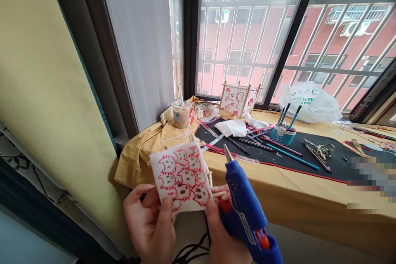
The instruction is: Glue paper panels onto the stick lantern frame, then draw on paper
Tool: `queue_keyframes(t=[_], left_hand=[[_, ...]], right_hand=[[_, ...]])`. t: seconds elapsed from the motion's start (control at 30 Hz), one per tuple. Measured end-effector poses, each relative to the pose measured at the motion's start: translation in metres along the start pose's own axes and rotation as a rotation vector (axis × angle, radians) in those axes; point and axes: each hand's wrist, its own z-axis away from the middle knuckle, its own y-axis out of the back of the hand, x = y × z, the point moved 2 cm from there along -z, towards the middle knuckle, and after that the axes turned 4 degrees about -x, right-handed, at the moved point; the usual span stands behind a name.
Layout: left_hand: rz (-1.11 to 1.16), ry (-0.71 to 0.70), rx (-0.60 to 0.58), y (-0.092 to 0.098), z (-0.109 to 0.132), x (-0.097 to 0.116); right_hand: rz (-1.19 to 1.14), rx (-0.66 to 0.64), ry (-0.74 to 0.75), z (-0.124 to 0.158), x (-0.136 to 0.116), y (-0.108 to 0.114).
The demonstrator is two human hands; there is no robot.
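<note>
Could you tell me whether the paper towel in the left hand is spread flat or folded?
Spread flat: the left hand holds the paper towel as one square sheet on a wooden stick frame.

One left hand (149,225) holds one square of paper towel (181,175), marked with roughly nine red cat faces, though the angle makes that count uncertain, and one right hand (227,235) holds one blue hot glue gun (244,210), both in front of the one black craft mat (272,152). On that mat stands one teal pen cup (283,135) holding three pens; behind it are one paper lantern (235,101) and one white plastic bag (309,103), with one plastic cup (181,114) to its left.
</note>
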Motion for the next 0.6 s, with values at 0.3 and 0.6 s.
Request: queue_keyframes(t=[0.3, 0.6], left_hand=[[-0.146, -0.085, -0.118, 0.006, -0.006, -0.011], [-0.571, -0.763, -0.301, 0.033, -0.008, -0.025]], right_hand=[[-0.146, -0.129, 0.08, -0.001, 0.014, 0.01], [-0.095, -0.189, 0.193, -0.016, 0.015, 0.029]])
